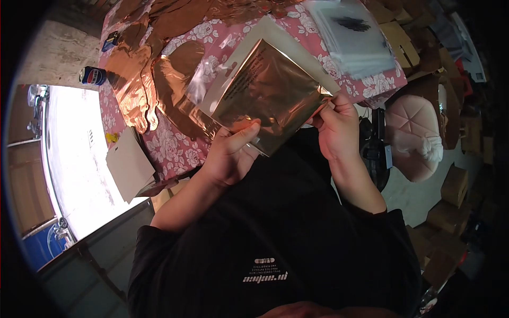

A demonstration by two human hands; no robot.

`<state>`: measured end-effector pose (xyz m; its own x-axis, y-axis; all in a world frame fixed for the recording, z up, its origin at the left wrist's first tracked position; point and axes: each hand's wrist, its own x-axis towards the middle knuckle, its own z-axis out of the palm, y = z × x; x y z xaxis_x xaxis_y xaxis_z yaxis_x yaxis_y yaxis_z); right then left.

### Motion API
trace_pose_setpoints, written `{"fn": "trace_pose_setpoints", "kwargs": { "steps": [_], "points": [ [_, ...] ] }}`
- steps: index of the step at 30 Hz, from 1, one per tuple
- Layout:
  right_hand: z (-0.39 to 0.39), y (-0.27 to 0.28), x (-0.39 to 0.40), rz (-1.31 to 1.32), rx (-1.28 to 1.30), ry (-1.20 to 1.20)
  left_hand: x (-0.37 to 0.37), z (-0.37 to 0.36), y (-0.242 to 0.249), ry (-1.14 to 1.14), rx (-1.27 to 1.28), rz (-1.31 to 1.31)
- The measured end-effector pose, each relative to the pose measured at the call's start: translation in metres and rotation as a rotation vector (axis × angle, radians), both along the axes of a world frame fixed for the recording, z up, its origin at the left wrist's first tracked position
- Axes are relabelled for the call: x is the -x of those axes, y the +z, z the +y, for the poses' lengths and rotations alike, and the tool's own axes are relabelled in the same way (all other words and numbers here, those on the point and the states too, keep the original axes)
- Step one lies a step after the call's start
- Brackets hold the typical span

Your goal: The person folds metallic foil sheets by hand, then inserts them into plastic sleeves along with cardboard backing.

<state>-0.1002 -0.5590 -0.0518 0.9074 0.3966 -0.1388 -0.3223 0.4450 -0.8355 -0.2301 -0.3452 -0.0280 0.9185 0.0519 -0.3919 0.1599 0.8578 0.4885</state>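
A clear plastic package (265,87) with copper-coloured foil inside and printed text on one side is held over the front of the table, tilted. My left hand (231,153) grips its lower left edge, the thumb lying on top. At the right corner my right hand (339,124) pinches the package between thumb and fingers. A pale card (265,26) shows behind the foil, at the upper edges. Copper foil pieces shaped like feet or socks (132,85) lie to the left on the floral cloth.
The table has a pink floral cloth (169,146). Clear plastic bags (350,40) lie at its back right. A blue can (93,76) and pale cards (130,165) are at the left. A cushioned stool (413,124) and cardboard boxes (448,212) stand at the right.
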Motion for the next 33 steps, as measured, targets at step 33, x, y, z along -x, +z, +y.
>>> {"fn": "trace_pose_setpoints", "kwargs": {
  "steps": [33],
  "points": [
    [0.019, -0.002, 0.028, 0.064, -0.082, 0.094, -0.005, 0.001, -0.001, 0.112, -0.12, -0.09]
  ]
}}
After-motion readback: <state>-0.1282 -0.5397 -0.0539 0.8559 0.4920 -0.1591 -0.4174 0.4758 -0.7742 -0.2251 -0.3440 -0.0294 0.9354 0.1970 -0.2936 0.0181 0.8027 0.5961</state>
